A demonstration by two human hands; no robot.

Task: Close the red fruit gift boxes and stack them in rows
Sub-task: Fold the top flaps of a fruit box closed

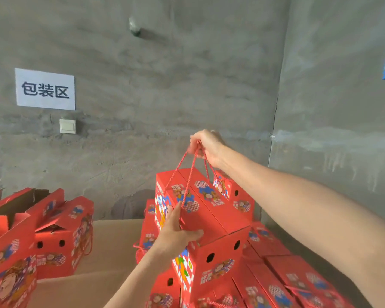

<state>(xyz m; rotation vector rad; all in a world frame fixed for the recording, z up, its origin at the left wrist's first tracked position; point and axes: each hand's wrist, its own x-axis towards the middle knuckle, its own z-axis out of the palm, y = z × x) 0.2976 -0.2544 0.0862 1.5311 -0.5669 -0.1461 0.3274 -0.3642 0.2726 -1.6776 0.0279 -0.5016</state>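
From the head camera I see my right hand (206, 145) raised in front of the grey wall (165, 85), fingers curled tightly round the red rope handles (188, 172) of a closed red gift box (211, 210). The box hangs tilted beneath that hand. My left hand (176, 230) is spread flat against its near left edge, fingers straight and the thumb lying across the top flap.

Under it and to the right sit rows of closed boxes (276, 274); whether the held box touches them I cannot quite tell. Off to the left stand open boxes (53, 230) (flaps up, brown insides showing) on a cardboard sheet (111, 241). A white sign (45, 88) and a light switch (67, 126) are on the wall.
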